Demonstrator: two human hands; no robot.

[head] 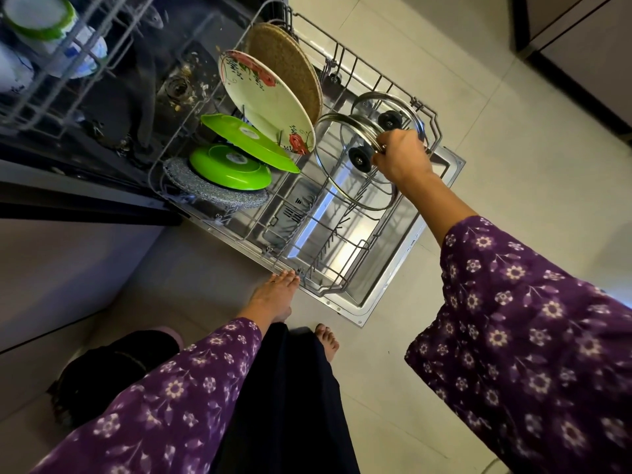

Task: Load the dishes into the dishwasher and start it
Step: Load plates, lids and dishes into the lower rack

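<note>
The dishwasher's lower rack is pulled out over the open door. My right hand grips the steel rim of a large glass lid with a black knob, holding it upright in the rack's right half. A second glass lid stands just behind it. On the left stand a floral plate, a brown woven round mat, two green plates and a grey glittery mat. My left hand rests flat, fingertips on the rack's front corner.
The upper rack at top left holds cups and a green-rimmed bowl. Food bits lie on the tub floor. My bare foot stands on the tiled floor near the door's corner. Dark cabinets line the top right.
</note>
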